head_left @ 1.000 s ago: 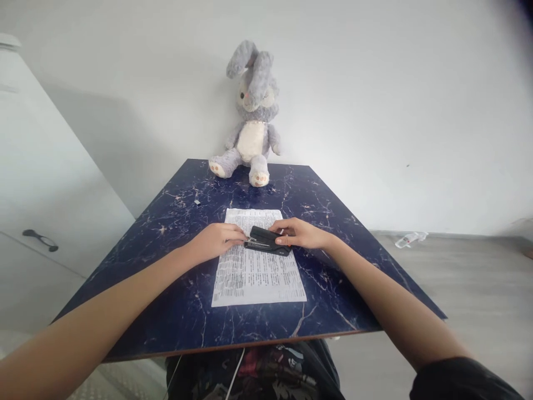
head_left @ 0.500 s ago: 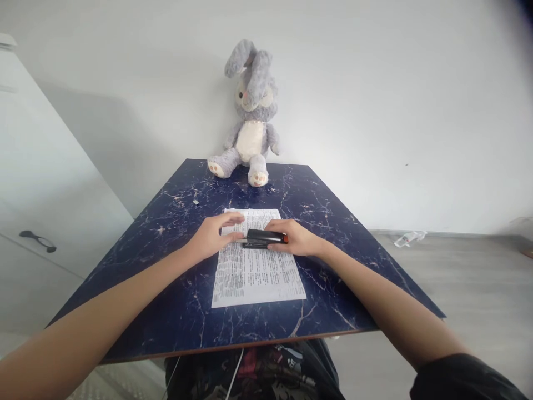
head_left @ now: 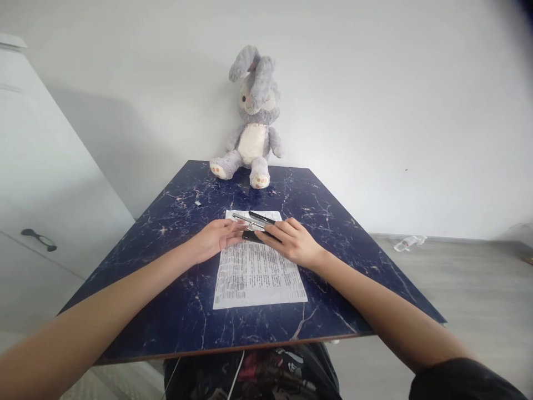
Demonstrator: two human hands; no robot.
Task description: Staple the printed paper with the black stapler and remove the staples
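Note:
A black stapler (head_left: 252, 235) is held over the upper part of a printed sheet of paper (head_left: 262, 278), with its top swung up and its silvery metal rail (head_left: 248, 219) exposed. My right hand (head_left: 293, 241) is closed around the stapler's right end, fingers lying across its body. At the left end, my left hand (head_left: 214, 239) has its fingers drawn together with the tips against the stapler; exactly where they grip is partly hidden. The paper lies flat beneath both hands, dense with printed text.
Both forearms rest over a dark blue marble-patterned table (head_left: 166, 311). A grey plush rabbit (head_left: 254, 128) sits at its far edge against the wall. A small pale scrap (head_left: 197, 203) lies left of the paper. A white cabinet (head_left: 37, 183) stands at left; clear plastic (head_left: 410, 242) lies on the floor.
The stapler was closed and has been opened, its top now lifted away from the rail. My right hand has turned over it, and my left fingers have come together at its left end.

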